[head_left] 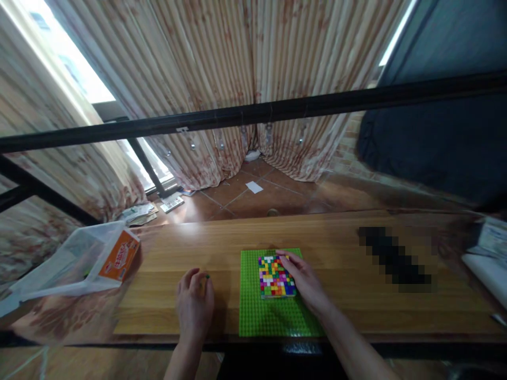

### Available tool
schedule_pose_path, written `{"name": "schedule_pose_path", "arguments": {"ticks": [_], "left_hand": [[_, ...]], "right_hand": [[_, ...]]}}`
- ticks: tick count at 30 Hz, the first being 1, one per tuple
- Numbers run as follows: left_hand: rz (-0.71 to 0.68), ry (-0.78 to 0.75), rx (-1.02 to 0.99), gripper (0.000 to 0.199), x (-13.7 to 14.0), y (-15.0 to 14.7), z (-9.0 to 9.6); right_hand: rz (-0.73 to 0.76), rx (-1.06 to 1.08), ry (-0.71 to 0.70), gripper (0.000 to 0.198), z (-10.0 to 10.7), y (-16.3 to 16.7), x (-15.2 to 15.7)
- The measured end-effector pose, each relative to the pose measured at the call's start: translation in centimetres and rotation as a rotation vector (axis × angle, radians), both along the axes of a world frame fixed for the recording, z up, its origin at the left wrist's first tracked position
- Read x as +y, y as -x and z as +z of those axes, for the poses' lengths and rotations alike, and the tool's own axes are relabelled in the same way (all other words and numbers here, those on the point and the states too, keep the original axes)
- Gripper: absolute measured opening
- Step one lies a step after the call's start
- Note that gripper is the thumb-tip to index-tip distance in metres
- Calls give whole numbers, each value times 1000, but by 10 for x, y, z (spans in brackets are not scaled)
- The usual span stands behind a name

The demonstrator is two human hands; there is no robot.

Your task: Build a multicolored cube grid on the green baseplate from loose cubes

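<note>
A square block of small toy bricks [271,285] in many colours lies on a green studded baseplate [249,311]. My right hand [303,279] grips the block along its right side, its fingertips reaching over the top right corner. To the left of the baseplate, just above the wooden table, my left hand [195,301] is closed with curled fingers. A tiny green brick [207,276] shows at the tips of its thumb and forefinger. The palm side of my left hand is hidden.
On the left sits a clear plastic box [85,264] with an orange label. A blurred-out dark object [394,257] lies on the right of the wooden table [178,243]. Beyond it are a black rail [222,119], curtains [190,63] and papers [171,202] on the tiled floor.
</note>
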State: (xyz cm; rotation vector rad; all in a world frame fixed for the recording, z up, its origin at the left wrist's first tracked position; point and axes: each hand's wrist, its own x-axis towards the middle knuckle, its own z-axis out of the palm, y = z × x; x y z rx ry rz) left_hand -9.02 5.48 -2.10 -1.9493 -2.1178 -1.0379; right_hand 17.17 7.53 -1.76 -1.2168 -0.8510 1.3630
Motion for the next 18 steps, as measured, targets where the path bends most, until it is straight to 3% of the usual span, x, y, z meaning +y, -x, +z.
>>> {"name": "schedule_pose_path", "arguments": {"ticks": [3,5,8,13,18], "left_hand": [[-159,10,-208,16,-2,-30,10],[-244,105,-302,14,-3,-53,16],[-304,160,-446,11,-1,-78,22],[-354,190,-607,9,8,-93,26],[-394,182,-562,9,11,-99,30]], "right_hand": [[-51,-75,-37,47,-3,2,-2],[-82,-126,-62,47,-4,3,-4],[-105,-176,-90,47,-4,3,-6],[-83,-235,-108,47,-5,0,-6],[-87,-250,-132,45,-5,0,-6]]}}
